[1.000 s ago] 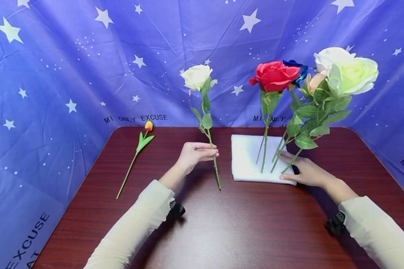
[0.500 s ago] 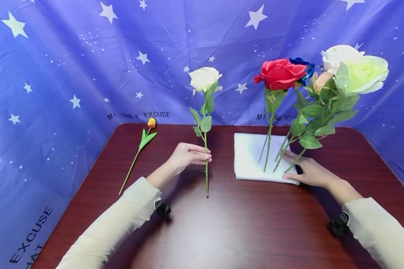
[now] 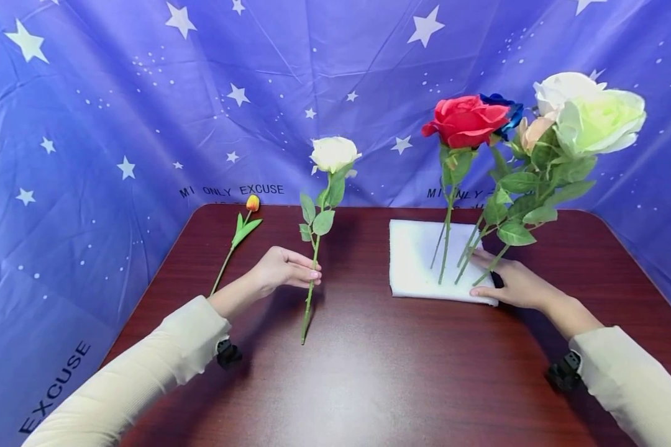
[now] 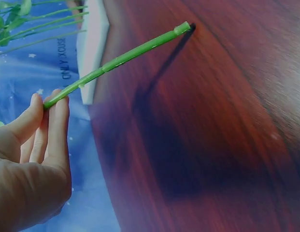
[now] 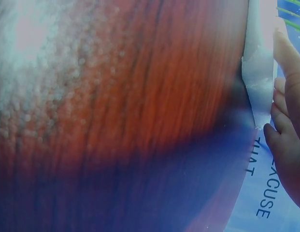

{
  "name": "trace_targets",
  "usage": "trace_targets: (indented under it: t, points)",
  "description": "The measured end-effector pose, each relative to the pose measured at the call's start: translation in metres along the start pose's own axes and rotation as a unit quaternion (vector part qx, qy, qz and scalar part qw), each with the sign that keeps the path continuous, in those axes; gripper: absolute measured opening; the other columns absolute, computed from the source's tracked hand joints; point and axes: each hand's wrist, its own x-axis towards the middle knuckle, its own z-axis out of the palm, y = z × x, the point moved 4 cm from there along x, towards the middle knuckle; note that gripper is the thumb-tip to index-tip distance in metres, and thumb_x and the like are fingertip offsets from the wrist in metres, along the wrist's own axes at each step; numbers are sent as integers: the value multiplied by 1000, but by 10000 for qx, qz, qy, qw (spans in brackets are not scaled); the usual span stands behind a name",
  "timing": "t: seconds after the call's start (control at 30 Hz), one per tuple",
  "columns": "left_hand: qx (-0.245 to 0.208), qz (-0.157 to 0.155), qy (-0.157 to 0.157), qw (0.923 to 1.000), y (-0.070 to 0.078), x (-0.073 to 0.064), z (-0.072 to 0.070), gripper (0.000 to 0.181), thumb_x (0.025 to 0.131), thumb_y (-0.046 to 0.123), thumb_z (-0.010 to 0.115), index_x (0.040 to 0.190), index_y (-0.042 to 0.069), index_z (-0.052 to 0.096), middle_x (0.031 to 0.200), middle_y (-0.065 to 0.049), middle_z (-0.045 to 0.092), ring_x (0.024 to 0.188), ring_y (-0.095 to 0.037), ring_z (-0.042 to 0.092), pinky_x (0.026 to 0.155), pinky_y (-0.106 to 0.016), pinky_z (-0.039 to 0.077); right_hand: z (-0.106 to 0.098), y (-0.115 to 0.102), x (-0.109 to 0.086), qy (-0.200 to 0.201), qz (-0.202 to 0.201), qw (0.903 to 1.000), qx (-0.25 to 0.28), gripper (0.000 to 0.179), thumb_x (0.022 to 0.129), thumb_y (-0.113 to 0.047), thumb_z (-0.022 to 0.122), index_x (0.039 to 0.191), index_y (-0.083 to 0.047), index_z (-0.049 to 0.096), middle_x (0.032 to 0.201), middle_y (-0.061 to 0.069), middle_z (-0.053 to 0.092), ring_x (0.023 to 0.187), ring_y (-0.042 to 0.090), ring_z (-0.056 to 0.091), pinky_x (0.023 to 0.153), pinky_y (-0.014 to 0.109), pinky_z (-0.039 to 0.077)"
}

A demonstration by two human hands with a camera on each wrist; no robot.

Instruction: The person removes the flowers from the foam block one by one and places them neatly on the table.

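My left hand (image 3: 287, 271) pinches the green stem of a white artificial rose (image 3: 335, 154) between thumb and fingers. The rose leans slightly right at the top, with its cut stem end low over the table. In the left wrist view, the stem (image 4: 140, 50) runs out beyond the fingertips, its shadow on the wood. My right hand (image 3: 517, 284) holds the right edge of a white foam block (image 3: 416, 261), its thumb on top near the front corner. Standing in the block are a red rose (image 3: 466, 121), a blue rose (image 3: 506, 115), a pale green rose (image 3: 601, 124) and other pale blooms.
An orange-yellow tulip (image 3: 252, 203) lies on the left of the dark red wooden table (image 3: 358, 372), its lower stem hidden by my left arm. A blue star-printed cloth (image 3: 279, 74) hangs around the back and sides. The block's flower stems lean right, over my right hand.
My left hand has moved left and nearer to me with the white rose, whose stem has tipped from leaning left at the top to leaning right. My right hand stays on the foam block.
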Motion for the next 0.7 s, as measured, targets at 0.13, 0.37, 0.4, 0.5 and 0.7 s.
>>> trace_targets:
  t: [0.13,0.37,0.4,0.5,0.7]
  points:
    - [85,-216,52,9997,-7,-3,-10,38,83,-8,67,118,-20,56,80,-1,75,76,-14,73,80,-36,62,0,0,0,13,-18,10000,-23,70,81,-35,76,137,0,51,145,30,43,122,49,51,94,55,46]
    - [7,-544,52,9985,-14,-6,-28,41,86,-8,63,123,-21,52,88,-5,75,77,-13,73,79,-33,63,1,-1,0,139,-92,9998,-123,69,80,-34,77,135,1,53,143,30,45,122,47,53,92,53,45]
    - [43,-592,31,9982,-15,-6,-31,41,87,-7,63,124,-21,51,88,-5,74,76,-12,72,79,-32,63,1,-1,0,154,-104,9997,-140,69,80,-34,77,134,1,53,142,29,46,121,47,53,92,52,45]
    - [118,-749,9,9971,-20,-8,-39,41,88,-6,62,123,-22,50,83,-2,74,75,-11,72,76,-28,63,1,-1,0,141,-91,9998,-124,70,80,-35,77,135,1,53,143,29,46,121,47,53,92,52,45]
    - [229,-896,55,9957,-31,-11,-57,40,88,-5,62,122,-22,51,77,2,72,74,-9,71,74,-26,63,0,-2,0,136,-71,9998,-86,70,80,-35,77,135,0,52,143,30,45,122,48,52,92,54,46]
